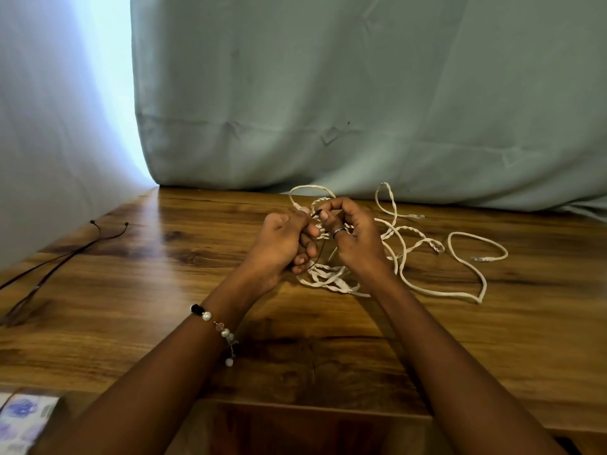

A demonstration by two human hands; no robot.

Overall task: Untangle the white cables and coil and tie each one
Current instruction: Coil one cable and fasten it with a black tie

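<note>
- Left wrist is wearing a beaded bracelet (pixel 219 330): white pearl-like beads, one black bead, small clear beads, a short dangling chain.
- Right hand (pixel 356 244) is wearing a silver-toned ring (pixel 339 232).
- Both forearms are showing bare, sleeveless.

Glossy wood-grain table (pixel 164 290), matt braided white cables (pixel 427 244), creased cloth backdrop (pixel 361 93).

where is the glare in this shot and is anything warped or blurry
Head view: bright light enters at the upper left beside the curtain and leaves a pale glare streak on the wooden table; the wide-angle lens bows the table edges; the patterned object in the bottom-left corner is blurred.
</note>
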